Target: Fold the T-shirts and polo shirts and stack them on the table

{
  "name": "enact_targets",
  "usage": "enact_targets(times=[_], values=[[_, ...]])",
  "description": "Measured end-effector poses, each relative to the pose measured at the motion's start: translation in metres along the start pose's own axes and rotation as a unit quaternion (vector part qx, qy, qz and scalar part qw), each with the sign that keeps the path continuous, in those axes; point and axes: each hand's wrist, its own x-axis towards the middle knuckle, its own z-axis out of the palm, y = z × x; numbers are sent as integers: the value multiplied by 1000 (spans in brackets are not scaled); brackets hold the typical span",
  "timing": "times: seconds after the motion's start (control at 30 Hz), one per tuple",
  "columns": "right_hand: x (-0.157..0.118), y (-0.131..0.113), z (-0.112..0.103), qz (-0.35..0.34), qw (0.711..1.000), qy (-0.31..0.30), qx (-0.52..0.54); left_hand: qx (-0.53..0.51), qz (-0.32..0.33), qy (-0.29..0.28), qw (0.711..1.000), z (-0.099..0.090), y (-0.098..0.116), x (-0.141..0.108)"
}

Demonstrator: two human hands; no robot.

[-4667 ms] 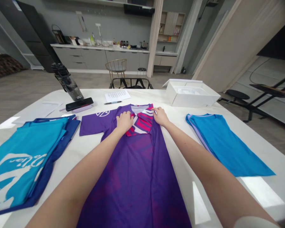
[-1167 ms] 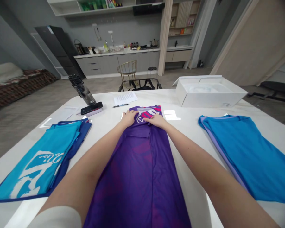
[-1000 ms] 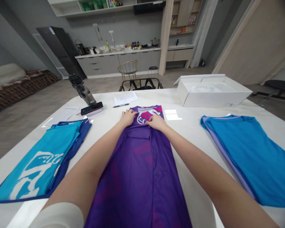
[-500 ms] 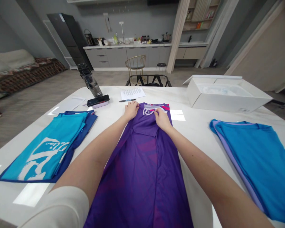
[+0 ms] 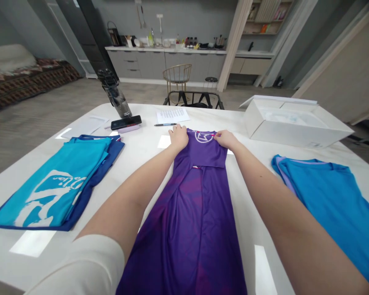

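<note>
A purple printed jersey (image 5: 199, 213) lies lengthwise on the white table (image 5: 141, 157), its upper part folded into a squared panel (image 5: 206, 149) with a white emblem. My left hand (image 5: 178, 137) grips the panel's upper left edge. My right hand (image 5: 226, 139) holds its upper right corner, fingertips on the fabric. The pink pattern is hidden under the fold. The jersey's lower end runs out of view below my arms.
A folded teal and navy jersey (image 5: 55, 184) lies left, and a blue garment (image 5: 329, 205) lies right. Along the far side stand a white open box (image 5: 295, 127), a water bottle (image 5: 114, 93), a phone (image 5: 126, 122), a printed sheet (image 5: 172, 115) and a pen (image 5: 165, 124).
My hands have moved apart, the right one outward to the panel's corner. The fold now lies flatter and squarer, and the pink pattern no longer shows. The view has shifted slightly.
</note>
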Motion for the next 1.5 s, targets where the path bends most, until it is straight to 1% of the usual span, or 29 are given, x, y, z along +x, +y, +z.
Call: enact_targets(times=[0.07,0.1,0.17,0.23,0.3,0.37,0.47,0.57,0.7,0.8,0.9,1.07,1.2,1.37,1.5], values=[[-3,7,11,-8,999,21,-43,-3,-4,-11,1000,6,1,-6],[-6,10,17,-14,997,42,-57,-6,7,-11,1000,8,0,-10],[-16,13,27,-28,991,99,-82,-12,60,-8,998,7,-2,-18],[-29,14,34,-41,983,152,-98,-17,133,-16,991,2,-6,-27],[-43,12,38,-52,977,180,-102,-25,189,-37,981,-4,-11,-39],[-58,8,41,-73,976,179,-97,-35,218,-65,973,-9,-17,-53],[-86,-2,43,-134,975,153,-90,-42,237,-93,966,-17,-25,-79],[-122,-14,48,-191,971,122,-80,-52,245,-96,963,-26,-33,-109],[-170,-29,54,-223,969,89,-53,-60,253,-89,961,-40,-40,-150],[-199,-38,55,-244,969,27,-39,-37,237,-93,966,-50,-42,-177],[-222,-47,54,-240,970,-21,-44,-19,201,-98,974,-58,-41,-202],[-255,-59,56,-223,973,-19,-56,3,136,-112,984,-73,-39,-239],[-276,-70,65,-232,970,-19,-67,20,82,-122,989,-88,-38,-266],[-289,-89,80,-260,958,-16,-116,41,47,-117,991,-105,-41,-295],[-292,-97,83,-254,955,-20,-150,72,39,-99,992,-115,-50,-313]])
